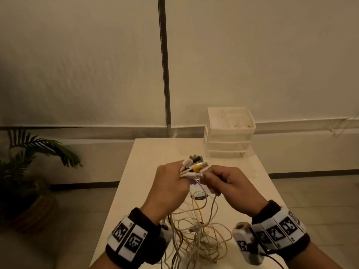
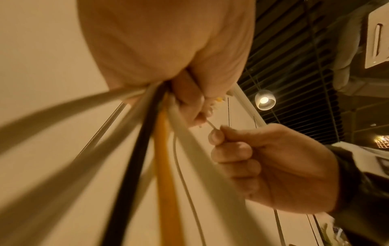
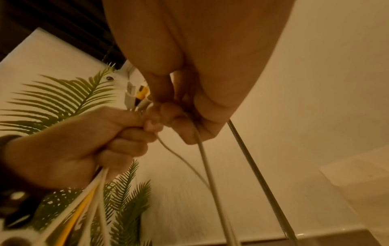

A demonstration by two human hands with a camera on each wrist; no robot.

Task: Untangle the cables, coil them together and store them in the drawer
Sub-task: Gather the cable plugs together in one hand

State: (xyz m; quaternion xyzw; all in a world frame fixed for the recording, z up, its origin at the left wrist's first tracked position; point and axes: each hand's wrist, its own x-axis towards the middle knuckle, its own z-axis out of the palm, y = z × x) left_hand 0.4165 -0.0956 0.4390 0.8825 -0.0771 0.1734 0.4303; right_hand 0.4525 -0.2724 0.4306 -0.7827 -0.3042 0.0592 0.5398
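My left hand (image 1: pixel 171 183) grips a bunch of cable ends, whose white, yellow and black plugs (image 1: pixel 195 164) fan out above its fingers. The cables (image 1: pixel 198 230) hang from it in a loose tangle onto the white table (image 1: pixel 147 152). Close beside it, my right hand (image 1: pixel 219 180) pinches a thin white cable (image 2: pixel 211 124) between thumb and forefinger, right at the bunch. In the left wrist view, white, black and yellow cables (image 2: pixel 162 149) run from the fist (image 2: pixel 160 50). In the right wrist view, my left hand (image 3: pixel 84 141) holds the bundle while two white cables (image 3: pixel 202 149) drop from my right hand (image 3: pixel 189 116).
A white plastic drawer unit (image 1: pixel 229 133) stands at the table's far right, its top drawer pulled open. A potted palm (image 1: pixel 29 171) stands on the floor to the left. A round purple-and-white object (image 1: pixel 198 195) lies on the table under my hands.
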